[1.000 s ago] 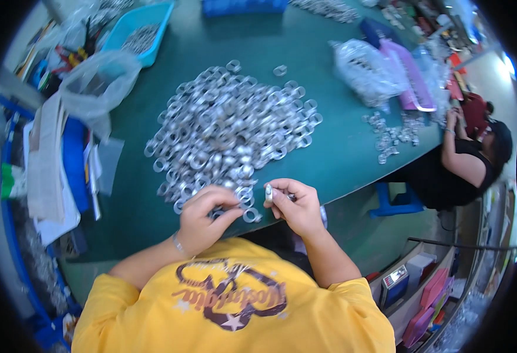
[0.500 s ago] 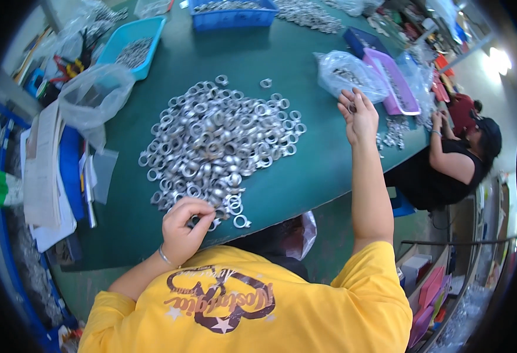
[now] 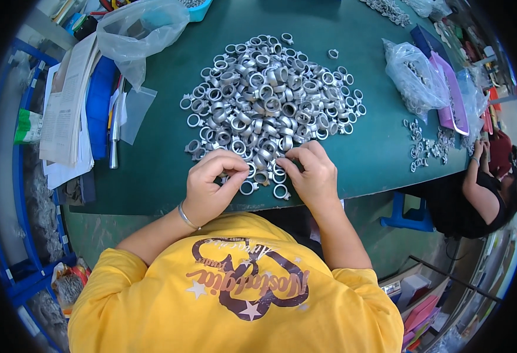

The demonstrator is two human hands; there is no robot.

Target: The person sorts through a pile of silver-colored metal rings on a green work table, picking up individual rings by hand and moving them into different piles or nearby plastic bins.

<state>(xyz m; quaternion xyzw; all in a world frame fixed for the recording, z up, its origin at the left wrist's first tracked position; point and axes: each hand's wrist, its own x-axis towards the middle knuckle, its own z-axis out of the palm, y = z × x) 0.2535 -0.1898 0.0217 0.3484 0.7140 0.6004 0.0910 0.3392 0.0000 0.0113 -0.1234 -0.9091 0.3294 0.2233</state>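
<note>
1. Rings [image 3: 273, 103] lie heaped on bench [image 3: 370, 156], beyond and between left fingers [image 3: 230, 163] and right fingers [image 3: 301, 155].
2. Fingertips close together; hold, either side, cannot be told.
3. Nudging near rings could bring others sliding down.

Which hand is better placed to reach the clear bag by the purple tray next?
Probably the person's right hand. Both hands are at the ring pile's near edge, but the left hand is farther from the clear bag.
</note>
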